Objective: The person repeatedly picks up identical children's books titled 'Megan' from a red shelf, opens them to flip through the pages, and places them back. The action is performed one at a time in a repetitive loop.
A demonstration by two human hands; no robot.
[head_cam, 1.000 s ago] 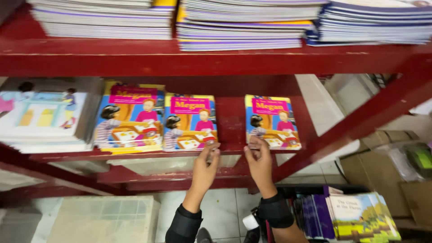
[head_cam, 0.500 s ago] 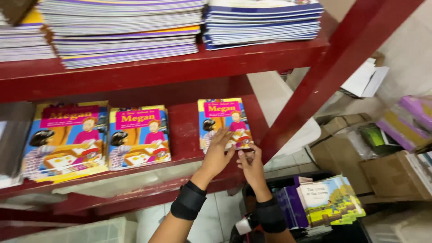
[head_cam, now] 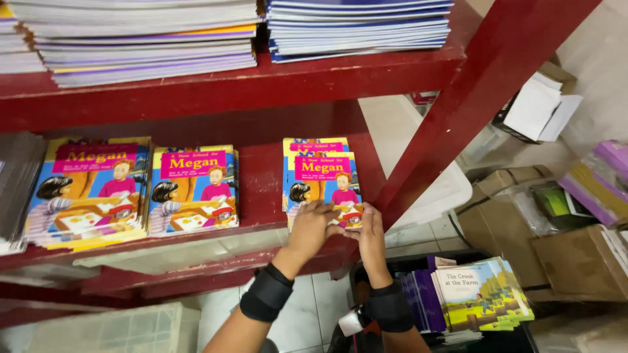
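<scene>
The left hand [head_cam: 314, 225] lies flat, fingers together, on the lower edge of the small stack of children's books [head_cam: 320, 183]; the right hand [head_cam: 371, 229] presses edge-on against the stack's lower right corner, fingers straight and closed, gripping nothing. The stack sits on the red shelf [head_cam: 258, 189], at 12 o'clock from both hands, just beside the slanted red brace [head_cam: 471, 98]. Two matching stacks [head_cam: 131, 189] lie at 9 o'clock, apart from it. Thin purple booklets [head_cam: 248, 33] fill the shelf above; farm-cover books [head_cam: 477, 291] stand at 4 o'clock; cardboard boxes [head_cam: 575, 261] lie at 3 o'clock.
</scene>
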